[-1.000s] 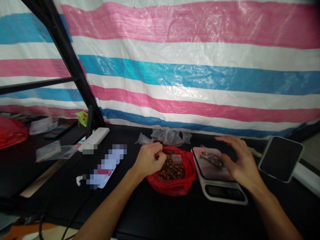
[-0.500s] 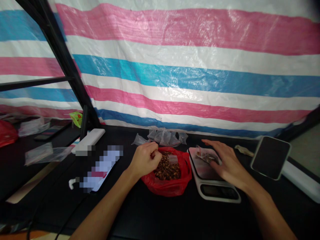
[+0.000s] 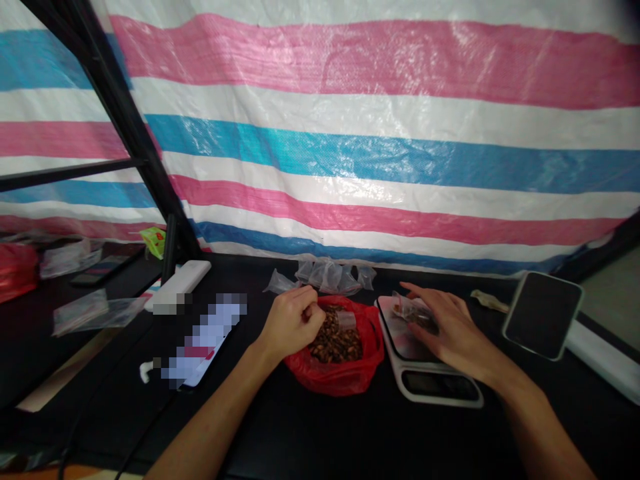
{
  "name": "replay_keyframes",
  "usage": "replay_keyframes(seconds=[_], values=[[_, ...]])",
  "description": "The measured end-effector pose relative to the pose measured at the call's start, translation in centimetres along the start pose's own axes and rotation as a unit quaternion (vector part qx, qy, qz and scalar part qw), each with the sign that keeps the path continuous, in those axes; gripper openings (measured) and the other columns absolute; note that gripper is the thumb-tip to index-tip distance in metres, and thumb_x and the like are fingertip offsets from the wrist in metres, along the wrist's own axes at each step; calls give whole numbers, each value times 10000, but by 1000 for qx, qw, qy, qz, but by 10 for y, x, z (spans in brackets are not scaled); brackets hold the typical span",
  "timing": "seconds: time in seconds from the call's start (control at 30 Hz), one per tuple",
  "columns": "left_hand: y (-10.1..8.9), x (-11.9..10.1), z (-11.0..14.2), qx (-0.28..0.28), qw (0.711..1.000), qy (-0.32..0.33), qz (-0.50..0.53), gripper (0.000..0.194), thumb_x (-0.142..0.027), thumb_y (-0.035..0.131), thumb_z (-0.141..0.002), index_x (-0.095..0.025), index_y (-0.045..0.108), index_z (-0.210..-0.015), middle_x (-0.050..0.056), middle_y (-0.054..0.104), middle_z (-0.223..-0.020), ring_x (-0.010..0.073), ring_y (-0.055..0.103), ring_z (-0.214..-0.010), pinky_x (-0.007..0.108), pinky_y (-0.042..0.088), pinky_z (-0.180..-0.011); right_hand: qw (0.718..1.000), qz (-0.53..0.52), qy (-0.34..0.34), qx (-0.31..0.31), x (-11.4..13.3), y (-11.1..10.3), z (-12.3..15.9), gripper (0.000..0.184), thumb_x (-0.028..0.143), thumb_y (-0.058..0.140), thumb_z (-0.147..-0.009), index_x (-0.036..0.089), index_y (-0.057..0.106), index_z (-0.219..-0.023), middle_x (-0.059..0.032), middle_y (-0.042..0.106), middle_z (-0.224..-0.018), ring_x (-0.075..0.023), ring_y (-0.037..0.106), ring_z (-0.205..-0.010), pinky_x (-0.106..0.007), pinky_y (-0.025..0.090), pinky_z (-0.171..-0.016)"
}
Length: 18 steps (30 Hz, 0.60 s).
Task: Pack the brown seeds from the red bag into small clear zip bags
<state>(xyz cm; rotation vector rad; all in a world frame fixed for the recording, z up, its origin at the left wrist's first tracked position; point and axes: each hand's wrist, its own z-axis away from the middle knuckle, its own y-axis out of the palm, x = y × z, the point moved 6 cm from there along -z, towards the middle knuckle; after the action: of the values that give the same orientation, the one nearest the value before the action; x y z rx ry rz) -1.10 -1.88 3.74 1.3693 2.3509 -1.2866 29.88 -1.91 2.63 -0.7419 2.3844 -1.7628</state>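
Observation:
My left hand is curled in a pinch at the left rim of an open red plastic bag filled with brown seeds; what the fingers pinch is too small to name. To the right stands a white kitchen scale. A small clear bag with some brown seeds lies on its platform. My right hand rests on that small bag with fingers bent over it, and part of the bag is hidden under them.
Several empty small clear bags lie behind the red bag by the striped tarp. A white power bank, a blurred flat item and clear bags lie left. A dark tablet-like screen stands right. A black frame post rises left.
My right hand has come down from hovering over the scale onto the small clear bag. My left hand has stayed pinched at the red bag's rim.

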Motion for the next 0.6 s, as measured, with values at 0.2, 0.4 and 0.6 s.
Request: replay_keyframes(seconds=[0.2,0.4,0.6], values=[[2,-14,-1,27,999,18,13,213,-97,484,-885,-204,456,-703,-4,513,-716,144,525,-688,277,377,-658,998,-23,1,-53,-2,6,-6,528,325,618,-935,303,517,-1453,-79,728,-1199,-304,678,-1089,-527,442,-1027],[8,-43,2,85,992,75,55,164,-296,594,-956,-203,622,-1088,87,689,-1092,228,646,-1020,352,493,-921,976,-116,18,-182,42,-14,-6,539,344,640,-945,307,488,-1461,-79,671,-1166,-261,654,-984,-420,515,-888],[19,-54,10,81,984,70,144,580,-437,777,-843,-224,551,-1333,96,698,-1268,255,668,-1140,370,500,-1021,967,-190,-13,-171,95,13,-1,410,305,665,-923,287,538,-1312,-72,673,-1156,-249,678,-983,-369,561,-825]])
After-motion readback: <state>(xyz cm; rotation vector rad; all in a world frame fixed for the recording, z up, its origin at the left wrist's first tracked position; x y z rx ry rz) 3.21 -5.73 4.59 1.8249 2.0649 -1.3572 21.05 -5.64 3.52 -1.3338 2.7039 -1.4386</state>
